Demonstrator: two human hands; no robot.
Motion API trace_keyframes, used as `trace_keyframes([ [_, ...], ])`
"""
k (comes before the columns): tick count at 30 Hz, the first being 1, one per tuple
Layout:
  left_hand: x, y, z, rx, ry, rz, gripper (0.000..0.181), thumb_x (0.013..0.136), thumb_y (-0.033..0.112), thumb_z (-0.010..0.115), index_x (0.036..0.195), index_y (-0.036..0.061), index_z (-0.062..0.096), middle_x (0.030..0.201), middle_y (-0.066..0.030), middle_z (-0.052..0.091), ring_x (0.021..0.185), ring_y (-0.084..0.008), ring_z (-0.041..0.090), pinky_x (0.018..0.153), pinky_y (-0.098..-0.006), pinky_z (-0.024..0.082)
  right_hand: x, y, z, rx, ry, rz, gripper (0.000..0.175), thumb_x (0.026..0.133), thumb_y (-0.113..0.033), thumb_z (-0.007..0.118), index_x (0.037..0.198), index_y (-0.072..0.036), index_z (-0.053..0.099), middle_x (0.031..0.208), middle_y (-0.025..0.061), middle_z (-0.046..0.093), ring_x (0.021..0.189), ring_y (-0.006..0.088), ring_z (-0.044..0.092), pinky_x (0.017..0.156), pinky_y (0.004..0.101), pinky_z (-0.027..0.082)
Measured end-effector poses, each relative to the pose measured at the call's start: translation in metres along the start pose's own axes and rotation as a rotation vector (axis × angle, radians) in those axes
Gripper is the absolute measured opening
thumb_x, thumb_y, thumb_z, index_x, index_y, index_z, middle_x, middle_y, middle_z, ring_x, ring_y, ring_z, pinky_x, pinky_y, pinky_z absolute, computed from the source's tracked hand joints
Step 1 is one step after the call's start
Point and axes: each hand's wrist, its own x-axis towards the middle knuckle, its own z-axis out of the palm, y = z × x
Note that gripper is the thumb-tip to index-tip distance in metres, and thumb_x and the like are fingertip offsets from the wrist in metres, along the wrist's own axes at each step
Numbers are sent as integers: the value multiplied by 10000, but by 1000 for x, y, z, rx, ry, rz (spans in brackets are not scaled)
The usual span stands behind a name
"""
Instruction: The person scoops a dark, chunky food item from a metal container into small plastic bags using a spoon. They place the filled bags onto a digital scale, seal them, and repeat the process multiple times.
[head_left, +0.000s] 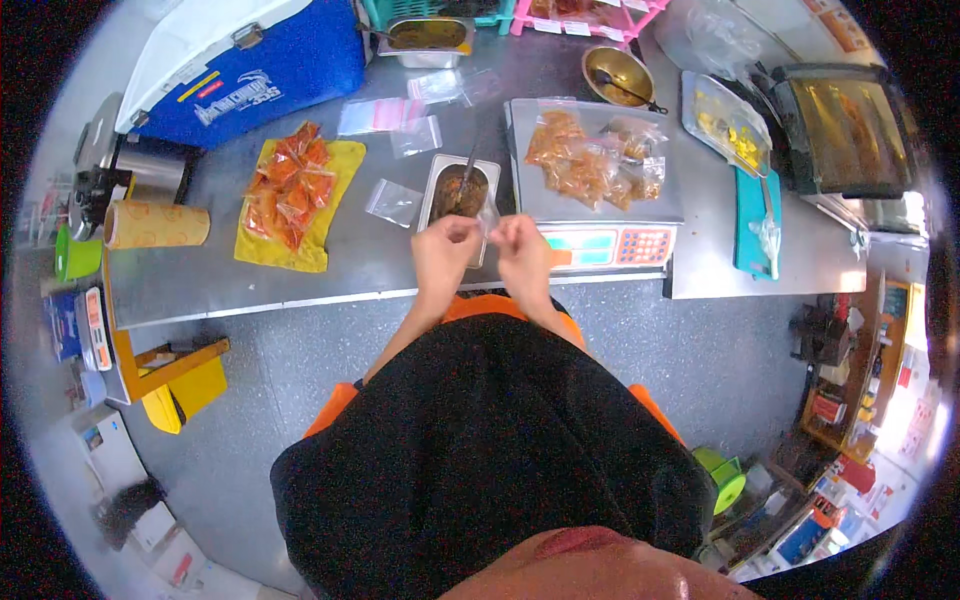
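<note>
My left hand (448, 247) and my right hand (523, 247) meet over the near end of a steel food pan (429, 201). Between their fingers they pinch a small clear plastic bag (487, 216). The pan holds a dark brown mixture (455, 191) with a spoon (470, 161) standing in it. An empty zip bag (394, 202) lies left of the pan. To the right, several filled clear bags (585, 165) rest on the plate of a digital scale (600, 246). Bags of orange-red food (291, 187) lie on a yellow cloth (345, 161) at the left.
More empty zip bags (386, 116) lie behind the pan. A blue cooler (285, 90) stands back left, near a brown paper-covered cylinder (157, 225). A metal bowl (619, 75) sits behind the scale. A tray with yellow pieces (726, 124) and a teal board (754, 259) are at the right.
</note>
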Motion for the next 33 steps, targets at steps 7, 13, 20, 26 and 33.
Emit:
trace_keyframes([
  [7,-2,30,-14,650,212,222,139,811,196,611,857,66,630,796,-110,641,747,-326,622,663,-426,491,24,-33,9,-552,-2,-685,355,704,-153,641,1059,-145,646,920,59,511,862,236,576,653,321,505],
  [13,4,10,-18,440,311,381,195,822,103,589,989,19,532,955,-127,572,932,-333,559,813,-396,433,34,-45,15,-549,70,-723,208,707,-178,652,883,-72,627,775,34,512,673,182,602,503,295,498],
  [20,16,-4,-33,251,368,240,176,809,107,649,945,19,583,941,-95,606,891,-236,594,780,-364,469,31,-41,26,-271,323,-541,132,713,-103,690,809,-70,605,801,49,560,561,191,588,481,297,490],
  [26,28,-16,-15,-1003,154,-173,165,843,181,623,924,38,608,950,-69,631,942,-194,597,879,-380,472,33,-41,22,-306,413,-663,127,690,-78,713,800,-85,651,808,34,558,656,199,595,519,302,485],
  [33,37,-51,-29,-1470,-393,-558,141,814,185,604,886,66,586,966,-87,637,980,-214,585,898,-380,449,31,-17,18,-29,121,-265,66,682,-132,745,740,-110,720,900,48,573,764,188,568,697,256,451],
])
